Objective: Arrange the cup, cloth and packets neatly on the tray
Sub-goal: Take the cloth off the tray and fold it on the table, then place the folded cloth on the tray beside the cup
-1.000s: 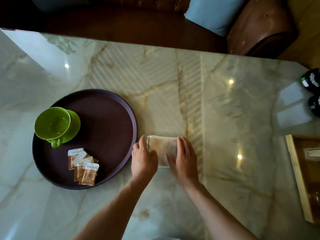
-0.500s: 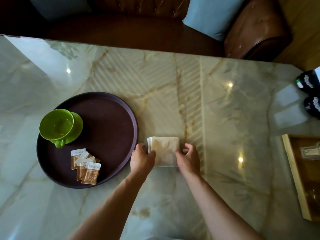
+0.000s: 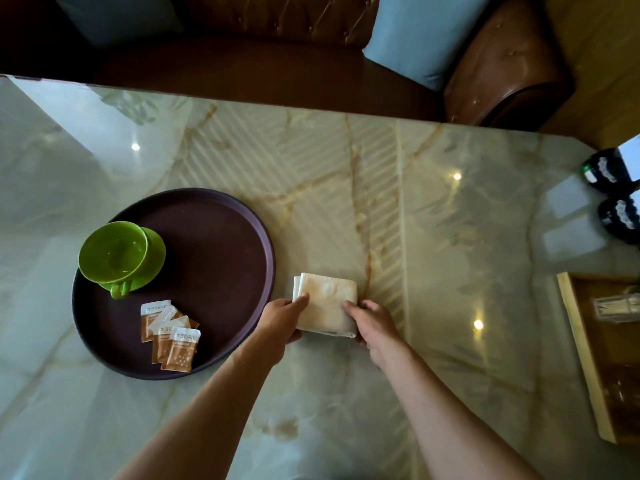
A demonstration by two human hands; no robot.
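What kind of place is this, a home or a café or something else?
Probably a café or lounge, though a home is possible. A polished marble table faces a tufted leather sofa, and a round serving tray holds a green cup and packets.

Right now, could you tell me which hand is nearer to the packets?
Left. The left hand grips the cloth just right of the packets; the right hand is farther right.

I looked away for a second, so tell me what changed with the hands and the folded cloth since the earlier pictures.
Both hands went from lying flat on the folded cream cloth to pinching its near corners: left hand at the left edge, right hand at the right. The cloth stays on the marble table beside the round dark tray. Green cup and brown packets are unmoved.
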